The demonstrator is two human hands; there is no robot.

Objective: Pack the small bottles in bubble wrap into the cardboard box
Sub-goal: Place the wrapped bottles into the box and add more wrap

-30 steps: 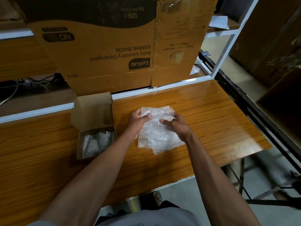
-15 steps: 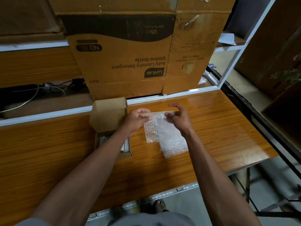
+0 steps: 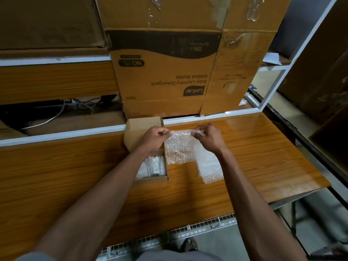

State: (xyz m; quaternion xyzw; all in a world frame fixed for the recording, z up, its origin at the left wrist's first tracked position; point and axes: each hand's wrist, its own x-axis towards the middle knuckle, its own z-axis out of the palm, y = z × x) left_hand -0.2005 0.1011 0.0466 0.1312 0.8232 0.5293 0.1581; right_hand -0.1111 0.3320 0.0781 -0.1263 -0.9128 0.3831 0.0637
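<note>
Head view. Bubble wrap (image 3: pixel 185 147) now lifted by its top edge and stretched between both hands, no longer lying flat on the wooden table (image 3: pixel 263 157) as a second ago; lower part hanging down to the surface. Left hand (image 3: pixel 155 136) pinching the left corner with curled fingers and thumb. Right hand (image 3: pixel 206 137) pinching the right corner in the same way. Probably a sheet being opened out or shaken loose before going into the small cardboard box (image 3: pixel 148 147), so packing not finished yet.

Small box just beside the left hand, lid standing open, wrapped bottles (image 3: pixel 152 166) already lying inside, partly hidden by the forearm. Wrap thin, clear, bumpy, limp. Box plain brown, stiff, rectangular. Table glossy, orange wood grain. Large printed carton (image 3: pixel 163 72) behind, upside down.
</note>
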